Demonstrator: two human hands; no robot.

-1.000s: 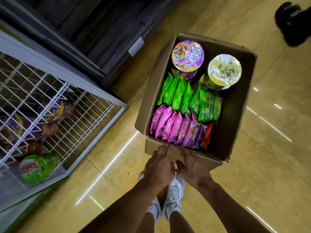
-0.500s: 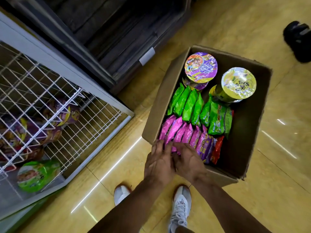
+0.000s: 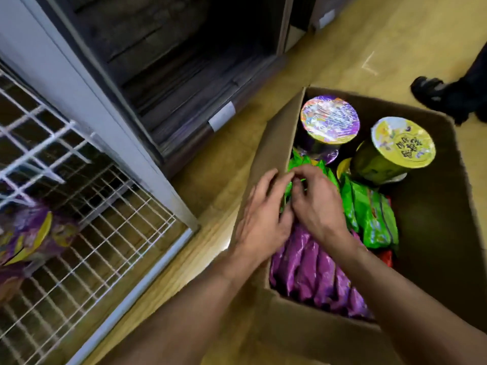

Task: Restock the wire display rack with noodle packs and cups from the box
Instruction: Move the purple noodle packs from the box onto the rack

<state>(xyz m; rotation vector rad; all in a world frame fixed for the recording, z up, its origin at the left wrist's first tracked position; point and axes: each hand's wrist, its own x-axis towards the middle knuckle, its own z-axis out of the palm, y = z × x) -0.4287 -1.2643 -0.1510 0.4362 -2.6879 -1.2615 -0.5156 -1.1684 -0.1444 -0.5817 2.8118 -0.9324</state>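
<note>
An open cardboard box (image 3: 266, 146) sits on the floor at the right. It holds a row of purple noodle packs (image 3: 311, 272), a row of green noodle packs (image 3: 374, 219), a purple-lidded cup (image 3: 329, 118) and a yellow-lidded cup (image 3: 403, 142). My left hand (image 3: 261, 217) and my right hand (image 3: 319, 204) meet over the left end of the green row. Fingers and thumbs of both pinch the top of a green pack there, which they mostly hide. The white wire rack (image 3: 118, 206) stands at the left with purple packs (image 3: 31, 233) in it.
A dark shelf unit (image 3: 184, 75) stands behind the rack and the box. Another person's black shoe (image 3: 434, 96) is on the floor just beyond the box's far right corner. A red pack (image 3: 387, 256) lies right of the purple row. Tan floor separates rack and box.
Both hands have moved forward from the box's near edge, over the purple packs, to the green packs and closed on one. My head has come lower and closer to the box.
</note>
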